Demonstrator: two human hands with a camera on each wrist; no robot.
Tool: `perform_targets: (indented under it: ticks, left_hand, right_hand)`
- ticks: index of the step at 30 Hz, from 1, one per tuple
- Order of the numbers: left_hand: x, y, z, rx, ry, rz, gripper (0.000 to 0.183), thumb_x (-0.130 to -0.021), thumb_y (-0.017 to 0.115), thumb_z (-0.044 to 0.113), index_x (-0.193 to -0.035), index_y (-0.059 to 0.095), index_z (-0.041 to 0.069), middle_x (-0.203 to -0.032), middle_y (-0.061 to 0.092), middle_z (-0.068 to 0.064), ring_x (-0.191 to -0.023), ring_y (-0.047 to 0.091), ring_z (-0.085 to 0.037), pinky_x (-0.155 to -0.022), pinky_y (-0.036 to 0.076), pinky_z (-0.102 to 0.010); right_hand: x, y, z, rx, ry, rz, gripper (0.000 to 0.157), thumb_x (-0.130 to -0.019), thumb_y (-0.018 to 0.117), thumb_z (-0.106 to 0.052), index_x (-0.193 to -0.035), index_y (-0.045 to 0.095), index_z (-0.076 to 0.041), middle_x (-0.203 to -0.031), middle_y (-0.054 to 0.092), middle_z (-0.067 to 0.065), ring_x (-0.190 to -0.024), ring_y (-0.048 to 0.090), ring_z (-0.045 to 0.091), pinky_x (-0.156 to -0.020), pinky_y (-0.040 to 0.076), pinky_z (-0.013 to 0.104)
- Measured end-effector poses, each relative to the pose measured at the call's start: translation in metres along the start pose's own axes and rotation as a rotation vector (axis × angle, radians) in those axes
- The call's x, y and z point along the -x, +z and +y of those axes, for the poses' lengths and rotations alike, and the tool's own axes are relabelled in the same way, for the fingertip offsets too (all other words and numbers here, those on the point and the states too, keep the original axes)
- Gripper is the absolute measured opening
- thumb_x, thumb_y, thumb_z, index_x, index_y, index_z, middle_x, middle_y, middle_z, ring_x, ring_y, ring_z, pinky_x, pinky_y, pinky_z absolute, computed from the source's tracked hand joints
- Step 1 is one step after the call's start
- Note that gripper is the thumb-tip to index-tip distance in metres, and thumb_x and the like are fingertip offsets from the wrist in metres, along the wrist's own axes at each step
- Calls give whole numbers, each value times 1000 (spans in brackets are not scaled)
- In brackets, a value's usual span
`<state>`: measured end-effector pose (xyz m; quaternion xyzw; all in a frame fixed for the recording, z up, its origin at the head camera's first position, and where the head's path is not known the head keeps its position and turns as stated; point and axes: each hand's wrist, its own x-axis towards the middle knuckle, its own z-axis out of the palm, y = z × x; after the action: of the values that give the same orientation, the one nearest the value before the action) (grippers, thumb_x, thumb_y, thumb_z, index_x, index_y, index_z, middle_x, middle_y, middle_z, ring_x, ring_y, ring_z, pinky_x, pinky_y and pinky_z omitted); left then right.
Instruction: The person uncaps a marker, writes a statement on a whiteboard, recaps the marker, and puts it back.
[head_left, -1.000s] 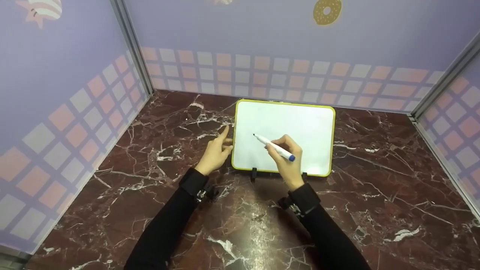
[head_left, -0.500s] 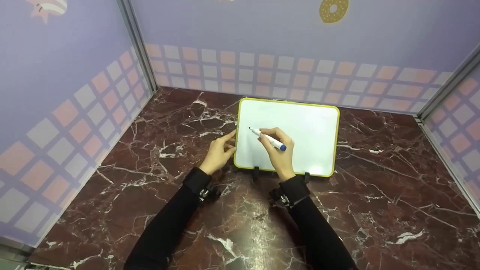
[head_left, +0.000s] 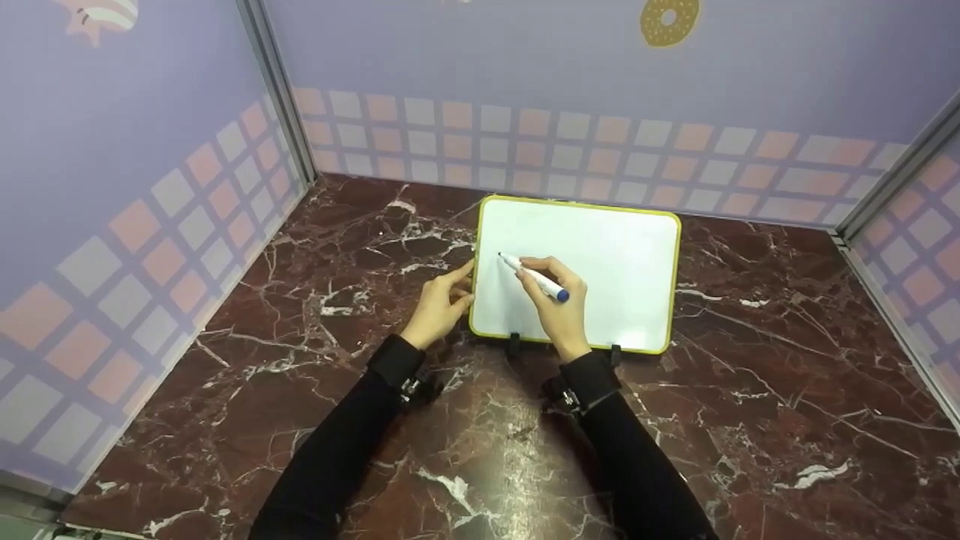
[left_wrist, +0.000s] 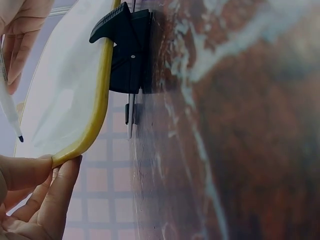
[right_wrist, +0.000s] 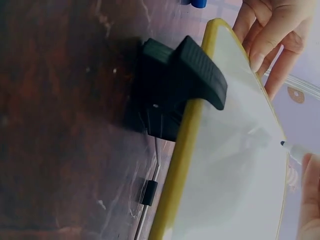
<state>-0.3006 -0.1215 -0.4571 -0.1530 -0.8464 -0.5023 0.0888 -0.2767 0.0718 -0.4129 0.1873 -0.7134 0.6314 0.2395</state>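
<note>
A whiteboard (head_left: 600, 247) with a yellow frame leans on a stand with black clips (head_left: 514, 343). My left hand (head_left: 439, 307) pinches the board's left edge; in the left wrist view the thumb (left_wrist: 30, 172) lies on the front and fingers reach behind the frame. My right hand (head_left: 562, 307) holds a white marker (head_left: 534, 280) like a pen, in front of the board's left half. A blue cap sits on the marker's rear end, and its dark tip points up and left. Whether the tip touches the board I cannot tell. No writing shows on the board.
The dark red marbled table (head_left: 375, 465) has a patterned back wall (head_left: 450, 67) and side walls. Part of a blue object (right_wrist: 199, 2) shows beyond the board in the right wrist view. The black stand (right_wrist: 165, 85) has thin metal rods.
My left hand has moved from beside the board to grip its left edge. My right hand has carried the marker up and left, then stayed nearly still.
</note>
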Motion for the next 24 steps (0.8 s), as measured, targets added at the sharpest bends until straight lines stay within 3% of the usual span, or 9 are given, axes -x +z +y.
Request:
perform_targets:
  ticks: [4, 8, 14, 19, 24]
  left_hand:
    - [0, -1, 1, -11, 17, -1, 57, -91, 62, -8, -145, 47, 0, -112, 70, -25, -94, 72, -34, -71, 63, -35]
    - [1, -2, 1, -8, 24, -3, 57, -91, 62, -8, -145, 47, 0, -111, 70, -25, -93, 72, -34, -71, 62, -35]
    - [1, -3, 1, -2, 29, -1, 58, -90, 63, -8, -145, 46, 0, -110, 70, -25, -94, 72, -35, -73, 63, -36]
    - [2, -3, 0, -25, 40, 2, 59, -91, 63, -7, -146, 46, 1, -111, 70, -25, -94, 72, -35, -79, 61, -39]
    - [1, -2, 1, -26, 35, 0, 58, -90, 63, -7, -145, 46, 0, -112, 69, -26, -93, 72, -35, -78, 62, -38]
  right_hand:
    - [0, 1, 3, 12, -2, -4, 15, -87, 70, 4, -100, 71, 12, -104, 72, 25, -89, 72, 28, -73, 53, 14]
    - [0, 2, 4, 17, -12, -16, 14, -87, 69, 5, -99, 71, 13, -104, 72, 26, -90, 72, 34, -74, 53, 14]
    - [2, 2, 0, 51, -3, -46, 7, -88, 66, 7, -88, 69, 14, -85, 72, 28, -75, 71, 35, -64, 49, 13]
    - [3, 1, -1, 87, 13, -67, 11, -87, 64, 8, -76, 66, 11, -76, 70, 28, -65, 70, 31, -58, 47, 14]
    - [3, 1, 1, 80, -10, -18, 9, -88, 65, 7, -80, 67, 12, -76, 70, 27, -66, 70, 26, -57, 46, 13]
